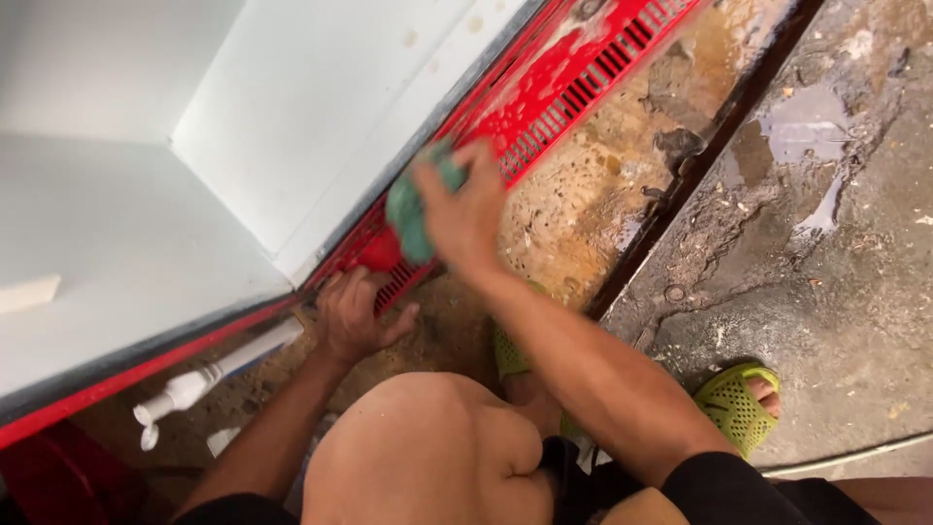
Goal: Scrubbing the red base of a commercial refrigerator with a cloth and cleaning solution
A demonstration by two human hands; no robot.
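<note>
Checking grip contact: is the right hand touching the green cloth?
Touching. The head view shows the right hand with its fingers wrapped over the green cloth, pressing it against the red grille.

Wet, stained concrete floor (826, 243) with puddles, a dark metal rail (700, 156), daylight overhead.

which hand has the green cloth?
The right hand, raised against the red slotted grille, grips the green cloth. The left hand holds nothing and rests lower at the grille's bottom corner.

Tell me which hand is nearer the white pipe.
Left. The left hand rests on the ground just right of the white pipe; the right hand presses a green cloth higher up.
</note>
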